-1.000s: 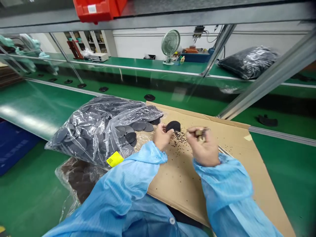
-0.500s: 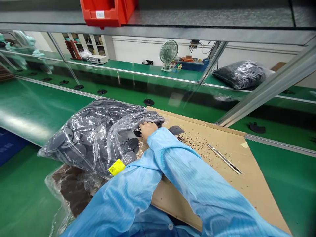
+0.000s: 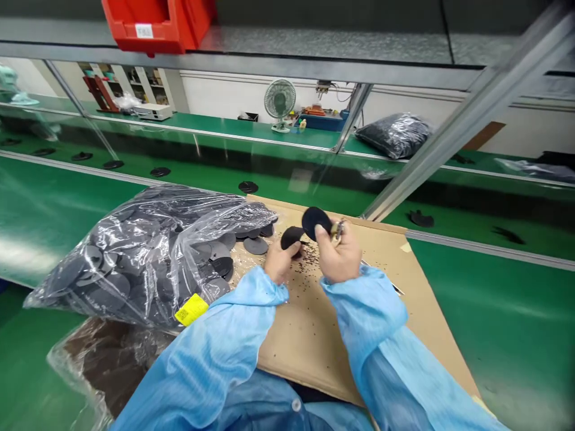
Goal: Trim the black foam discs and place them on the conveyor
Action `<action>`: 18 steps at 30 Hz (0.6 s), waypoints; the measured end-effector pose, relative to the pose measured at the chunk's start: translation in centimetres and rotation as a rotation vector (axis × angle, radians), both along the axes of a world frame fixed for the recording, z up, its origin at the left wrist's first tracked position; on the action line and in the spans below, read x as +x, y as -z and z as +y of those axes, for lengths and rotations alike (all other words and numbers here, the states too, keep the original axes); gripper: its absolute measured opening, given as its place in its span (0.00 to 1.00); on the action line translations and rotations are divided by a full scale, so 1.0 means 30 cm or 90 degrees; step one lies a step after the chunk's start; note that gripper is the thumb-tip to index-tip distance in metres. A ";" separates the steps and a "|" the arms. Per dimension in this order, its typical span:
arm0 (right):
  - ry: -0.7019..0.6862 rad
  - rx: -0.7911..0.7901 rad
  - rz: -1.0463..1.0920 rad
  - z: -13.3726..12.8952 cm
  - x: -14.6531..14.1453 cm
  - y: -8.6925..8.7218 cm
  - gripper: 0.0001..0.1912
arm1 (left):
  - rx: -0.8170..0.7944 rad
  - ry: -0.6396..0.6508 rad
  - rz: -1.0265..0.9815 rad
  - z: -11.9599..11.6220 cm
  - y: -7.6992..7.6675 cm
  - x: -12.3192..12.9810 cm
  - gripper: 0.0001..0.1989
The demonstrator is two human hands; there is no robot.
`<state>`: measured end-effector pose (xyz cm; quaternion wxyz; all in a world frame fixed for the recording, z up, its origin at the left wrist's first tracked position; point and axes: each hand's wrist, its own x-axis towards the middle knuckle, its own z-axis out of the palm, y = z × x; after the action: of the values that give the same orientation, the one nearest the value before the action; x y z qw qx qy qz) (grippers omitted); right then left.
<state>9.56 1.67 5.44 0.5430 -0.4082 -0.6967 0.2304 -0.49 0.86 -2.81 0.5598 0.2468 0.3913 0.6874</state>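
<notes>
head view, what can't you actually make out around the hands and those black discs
- Head view: the small tool in the right hand is mostly covered by the fingers.
- Left hand: its grip on the black disc is hidden behind the hand.
- Yellow label on the plastic bag: print too small.
- Specks on the cardboard: too small to identify.

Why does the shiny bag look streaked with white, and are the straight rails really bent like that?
Head view: overhead light glares off the clear plastic bag and the green belt; the wide lens bows and splays the metal rail; both hands, left hand and right hand, look sharp, the far fan softer.
</notes>
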 end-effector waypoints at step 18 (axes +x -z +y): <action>-0.111 -0.146 0.018 -0.011 0.192 0.206 0.20 | 0.066 0.074 0.195 -0.070 -0.032 0.013 0.23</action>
<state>15.32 1.35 -0.76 0.4801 -0.4021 -0.6912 0.3607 -0.10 -1.24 -1.84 0.5193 0.3993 0.4210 0.6274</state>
